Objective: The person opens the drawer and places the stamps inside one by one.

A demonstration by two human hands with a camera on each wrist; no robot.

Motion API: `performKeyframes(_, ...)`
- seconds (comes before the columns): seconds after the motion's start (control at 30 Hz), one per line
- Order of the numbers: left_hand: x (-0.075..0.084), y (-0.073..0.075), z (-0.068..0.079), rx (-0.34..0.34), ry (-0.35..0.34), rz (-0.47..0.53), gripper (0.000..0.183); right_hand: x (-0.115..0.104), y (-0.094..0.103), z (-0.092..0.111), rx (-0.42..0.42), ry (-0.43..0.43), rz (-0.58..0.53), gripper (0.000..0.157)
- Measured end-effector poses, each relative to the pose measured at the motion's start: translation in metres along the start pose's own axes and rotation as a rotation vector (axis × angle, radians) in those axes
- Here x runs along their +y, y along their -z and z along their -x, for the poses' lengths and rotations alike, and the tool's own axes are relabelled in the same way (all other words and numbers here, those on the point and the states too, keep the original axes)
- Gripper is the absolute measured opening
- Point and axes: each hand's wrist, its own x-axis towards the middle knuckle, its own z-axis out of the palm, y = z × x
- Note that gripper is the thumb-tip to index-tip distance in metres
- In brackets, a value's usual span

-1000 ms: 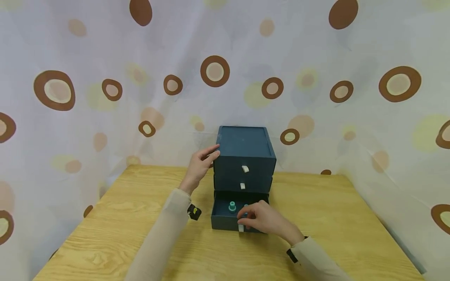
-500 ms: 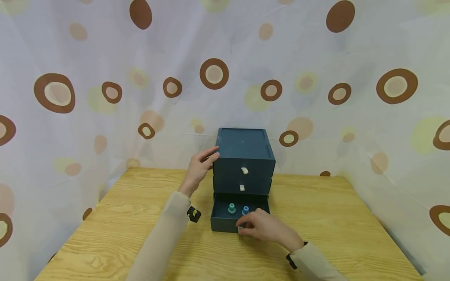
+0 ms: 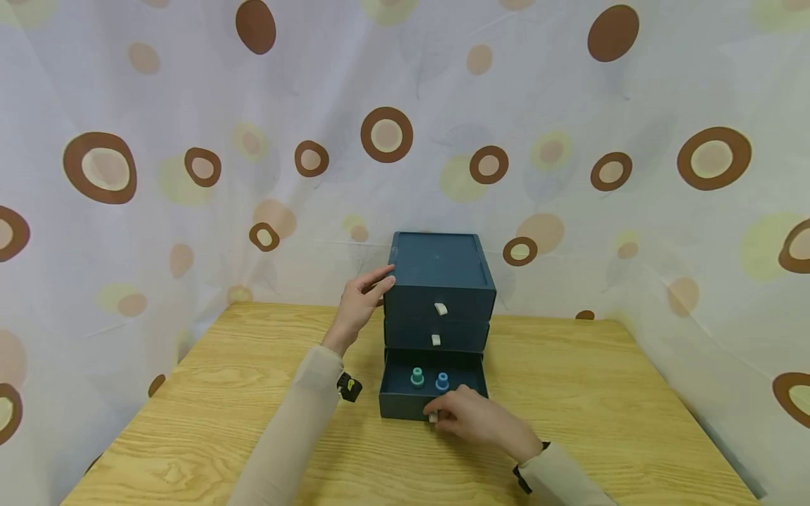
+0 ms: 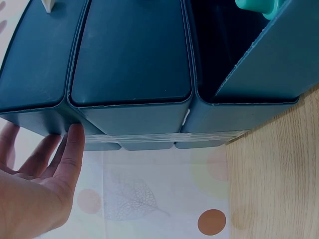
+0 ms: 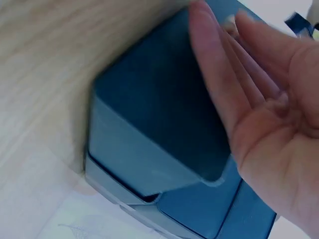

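Observation:
On the table stands a dark blue drawer cabinet (image 3: 438, 260) with its lowest drawer (image 3: 401, 405) pulled out. A green stepped peg (image 3: 417, 378) and a blue stepped peg (image 3: 442, 382) stand upright inside that drawer, side by side. My left hand (image 3: 357, 303) rests extended fingers against the cabinet's upper left side, as the left wrist view also shows. With bent fingers, my right hand (image 3: 477, 416) pinches the white pull tab (image 3: 433, 417) on the open drawer's front. The palm side of this hand (image 5: 269, 99) fills much of the right wrist view.
Two upper drawers, each with a white tab (image 3: 441, 308), are closed. The wooden table (image 3: 569, 393) extends to both sides and in front of the cabinet. A patterned curtain (image 3: 557, 91) hangs behind it.
My right hand has come down from over the blue peg to the drawer's white tab, leaving the peg in view. My left hand and the drawer stay in place.

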Motion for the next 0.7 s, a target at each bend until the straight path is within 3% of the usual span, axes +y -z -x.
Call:
performKeyframes(0.13, 0.005, 0.000, 0.002, -0.011, 0.012, -0.011, 0.046, 0.001, -0.002, -0.001, 0.047, -0.008, 0.031, 0.020)
performKeyframes(0.37, 0.030, -0.002, 0.018, -0.012, 0.004, -0.021, 0.046, 0.005, -0.003, -0.004, 0.099, -0.016, 0.018, 0.018)
performKeyframes(0.7, 0.032, -0.001, 0.017, -0.016, 0.016, -0.009, 0.045, 0.009, -0.003, -0.012, 0.160, -0.018, 0.027, 0.018)
